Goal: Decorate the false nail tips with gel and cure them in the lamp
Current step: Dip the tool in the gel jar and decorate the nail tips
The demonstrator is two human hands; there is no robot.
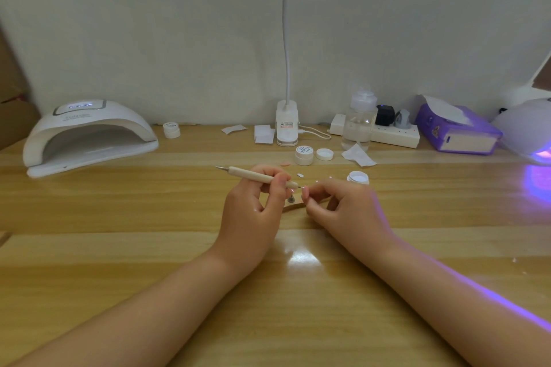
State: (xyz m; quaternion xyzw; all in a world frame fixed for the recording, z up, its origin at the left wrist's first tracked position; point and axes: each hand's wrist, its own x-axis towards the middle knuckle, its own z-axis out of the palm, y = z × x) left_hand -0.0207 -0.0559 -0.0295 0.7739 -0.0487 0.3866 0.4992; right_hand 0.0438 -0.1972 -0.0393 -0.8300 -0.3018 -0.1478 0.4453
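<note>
Head view: my left hand (253,202) pinches the light, stiff dotting pen (256,176) mid-shaft. My right hand (343,208) pinches something, likely a flimsy, slippery nail tip, hidden at centre table; best held by its edges.

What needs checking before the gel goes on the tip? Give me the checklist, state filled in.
1. Pen gripped by left hand: ok.
2. Pen's point at right hand fingertips: ok.
3. Nail tip pinched in right hand: cannot tell, too small.
4. Gel on the point: cannot tell.
5. Open gel pot within reach: ok.
6. Curing lamp mouth unobstructed: ok.
</note>
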